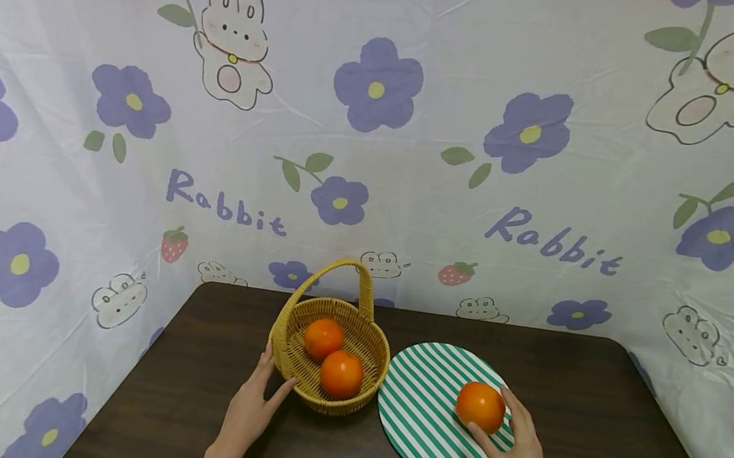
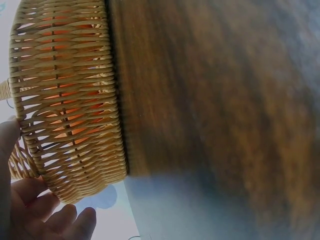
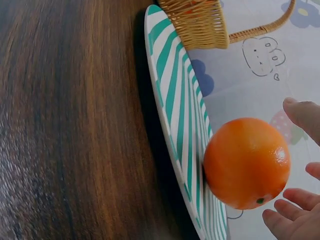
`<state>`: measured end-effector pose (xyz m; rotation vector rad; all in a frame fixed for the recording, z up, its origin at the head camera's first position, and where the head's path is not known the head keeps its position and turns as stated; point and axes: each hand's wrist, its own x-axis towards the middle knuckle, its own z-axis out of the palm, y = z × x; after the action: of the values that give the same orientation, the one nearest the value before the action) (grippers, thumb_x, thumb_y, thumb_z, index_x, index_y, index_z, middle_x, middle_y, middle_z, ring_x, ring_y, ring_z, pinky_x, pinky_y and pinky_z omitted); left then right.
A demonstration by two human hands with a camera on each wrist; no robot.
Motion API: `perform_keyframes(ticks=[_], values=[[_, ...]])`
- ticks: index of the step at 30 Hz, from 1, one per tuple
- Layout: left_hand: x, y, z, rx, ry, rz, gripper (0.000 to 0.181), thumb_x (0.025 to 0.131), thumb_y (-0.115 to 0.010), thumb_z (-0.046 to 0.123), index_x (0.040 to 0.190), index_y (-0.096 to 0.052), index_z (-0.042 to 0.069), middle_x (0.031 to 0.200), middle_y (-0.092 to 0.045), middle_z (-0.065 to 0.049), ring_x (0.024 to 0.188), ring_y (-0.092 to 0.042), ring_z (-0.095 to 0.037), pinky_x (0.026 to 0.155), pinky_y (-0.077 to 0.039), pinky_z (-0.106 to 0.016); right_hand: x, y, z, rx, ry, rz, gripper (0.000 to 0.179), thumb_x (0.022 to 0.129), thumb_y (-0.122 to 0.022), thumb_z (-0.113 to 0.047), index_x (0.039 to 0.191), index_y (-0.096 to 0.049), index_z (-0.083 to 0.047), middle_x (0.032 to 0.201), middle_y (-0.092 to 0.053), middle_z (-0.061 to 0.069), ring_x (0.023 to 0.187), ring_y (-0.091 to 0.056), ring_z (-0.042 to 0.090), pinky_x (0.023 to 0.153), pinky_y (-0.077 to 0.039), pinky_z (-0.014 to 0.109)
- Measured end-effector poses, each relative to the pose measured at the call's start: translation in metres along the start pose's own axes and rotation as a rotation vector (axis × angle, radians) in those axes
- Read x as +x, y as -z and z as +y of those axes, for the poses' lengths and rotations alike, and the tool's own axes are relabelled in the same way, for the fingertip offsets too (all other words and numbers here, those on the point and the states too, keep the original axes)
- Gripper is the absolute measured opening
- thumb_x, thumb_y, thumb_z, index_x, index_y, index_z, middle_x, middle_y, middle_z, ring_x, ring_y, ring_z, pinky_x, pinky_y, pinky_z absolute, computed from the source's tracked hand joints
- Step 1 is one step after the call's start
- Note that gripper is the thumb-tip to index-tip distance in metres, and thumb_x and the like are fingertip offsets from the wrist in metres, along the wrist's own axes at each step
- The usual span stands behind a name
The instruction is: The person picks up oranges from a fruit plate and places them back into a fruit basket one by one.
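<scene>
A yellow wicker basket (image 1: 333,408) with a tall handle holds an orange (image 1: 324,339) at the back and another orange (image 1: 342,374) in front. My left hand (image 1: 249,409) holds the basket by its left side, thumb at the front rim. In the left wrist view, curled fingers (image 2: 70,222) lie against the wicker wall. On a flat round plate (image 1: 417,398) with green and white stripes rests a third orange (image 1: 479,408). Around this fruit my right hand (image 1: 517,444) is spread, thumb in front and fingers at its right; the right wrist view shows a gap between fingers and fruit.
The dark wooden table (image 1: 211,345) carries basket and plate side by side, plate to the right. Behind and beside the table hangs a white cloth (image 1: 420,169) printed with rabbits, purple flowers and strawberries.
</scene>
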<state>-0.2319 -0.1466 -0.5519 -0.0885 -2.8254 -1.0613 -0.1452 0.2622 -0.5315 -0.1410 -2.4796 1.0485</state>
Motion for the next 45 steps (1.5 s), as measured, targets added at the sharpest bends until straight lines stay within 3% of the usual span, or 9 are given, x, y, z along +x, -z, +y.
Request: perform_keyframes(ticks=[10, 20, 28, 36, 45], values=[[0.0, 0.001, 0.0, 0.004, 0.007, -0.01, 0.081, 0.085, -0.05, 0.063, 0.149, -0.013, 0.029, 0.154, -0.018, 0.0, 0.135, -0.032, -0.03, 0.098, -0.035, -0.059, 0.008, -0.003, 0.003, -0.005, -0.098, -0.115, 0.086, 0.078, -0.074, -0.038, 0.144, -0.03, -0.006, 0.138, -0.033, 0.027, 0.117, -0.045, 0.046, 0.093, -0.043, 0.055], [0.001, 0.001, 0.0, 0.006, 0.004, 0.001, 0.081, 0.085, -0.05, 0.062, 0.149, -0.014, 0.029, 0.154, -0.019, -0.001, 0.134, -0.034, -0.03, 0.097, -0.036, -0.059, 0.015, -0.01, 0.009, 0.01, -0.15, -0.179, 0.093, 0.077, -0.072, -0.046, 0.147, -0.024, -0.007, 0.137, -0.034, 0.026, 0.114, -0.048, 0.044, 0.091, -0.043, 0.057], [0.001, 0.0, 0.0, 0.001, -0.001, 0.014, 0.08, 0.085, -0.052, 0.061, 0.149, -0.016, 0.029, 0.154, -0.019, 0.0, 0.134, -0.034, -0.029, 0.097, -0.037, -0.057, 0.018, -0.015, 0.01, -0.002, -0.116, -0.155, 0.088, 0.078, -0.073, -0.042, 0.145, -0.028, -0.007, 0.134, -0.035, 0.026, 0.11, -0.049, 0.044, 0.087, -0.043, 0.059], [-0.001, 0.002, 0.001, 0.0, -0.001, 0.007, 0.08, 0.085, -0.051, 0.061, 0.149, -0.016, 0.027, 0.154, -0.018, 0.001, 0.134, -0.034, -0.03, 0.098, -0.035, -0.058, 0.019, -0.021, 0.012, 0.013, -0.093, -0.071, 0.083, 0.076, -0.076, -0.036, 0.142, -0.034, -0.008, 0.129, -0.041, 0.024, 0.107, -0.051, 0.041, 0.085, -0.044, 0.058], [-0.001, 0.003, 0.002, -0.006, -0.011, 0.002, 0.078, 0.086, -0.051, 0.06, 0.149, -0.02, 0.026, 0.154, -0.018, 0.002, 0.137, -0.03, -0.027, 0.099, -0.035, -0.058, 0.02, -0.025, 0.001, 0.047, -0.09, -0.071, 0.082, 0.073, -0.079, -0.035, 0.139, -0.039, -0.008, 0.131, -0.042, 0.021, 0.11, -0.049, 0.037, 0.086, -0.047, 0.051]])
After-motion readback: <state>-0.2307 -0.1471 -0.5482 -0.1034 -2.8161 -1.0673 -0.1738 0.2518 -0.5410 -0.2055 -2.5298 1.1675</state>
